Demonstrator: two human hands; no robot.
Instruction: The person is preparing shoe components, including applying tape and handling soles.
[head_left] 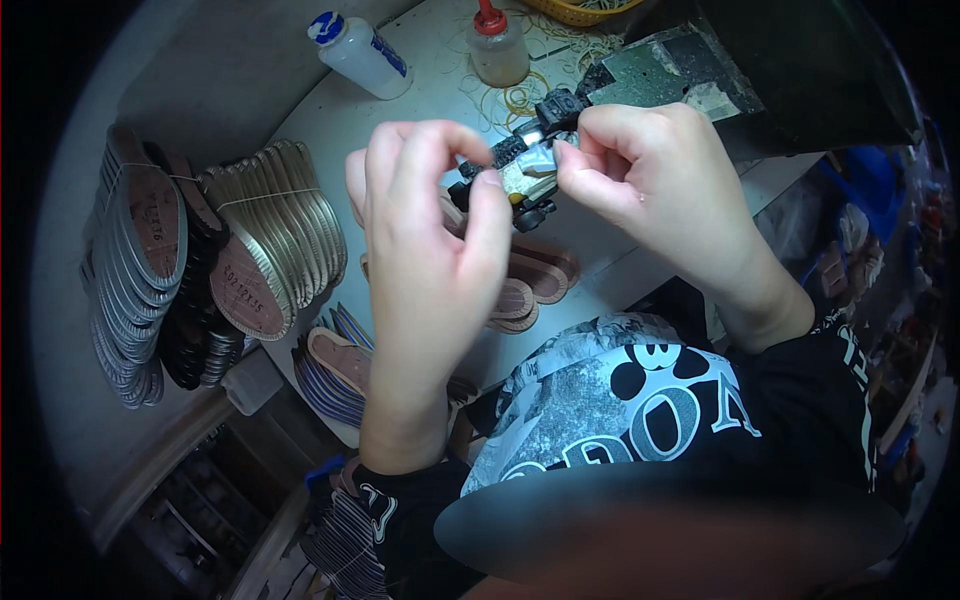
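Both hands raised over the white worktable (420,95), working one small piece between them.

Left hand (430,230): fingers curled, thumb and forefinger pinched on the near end of a black strap (510,150). Right hand (655,165): fingers bent inward, thumb and forefinger tips pinching the other side of the same piece. Grip on both sides looks firm.

The strap is dark and segmented, set with a pale silvery patch at its middle; a small yellowish spot shows at its lower edge. It is held clear of the table surface, roughly centre of view, running diagonally from lower left to upper right. What exactly the pale patch is, cannot tell.

Beneath the hands on the table: a few brown shoe insoles (535,280), overlapping. Further left, bundled stacks of soles (265,240) stand on edge, banded together; grey ones (135,270) at far left, pale ribbed ones beside them. Another stack of insoles (335,375) with blue edges sits at the table's near edge.

Far side of the table: a white squeeze bottle (360,52) with a blue cap, lying tilted, and a clear bottle with a red nozzle (497,45), upright. Loose rubber bands (515,100) scattered near them. A yellow basket (580,10) sits at the top edge.
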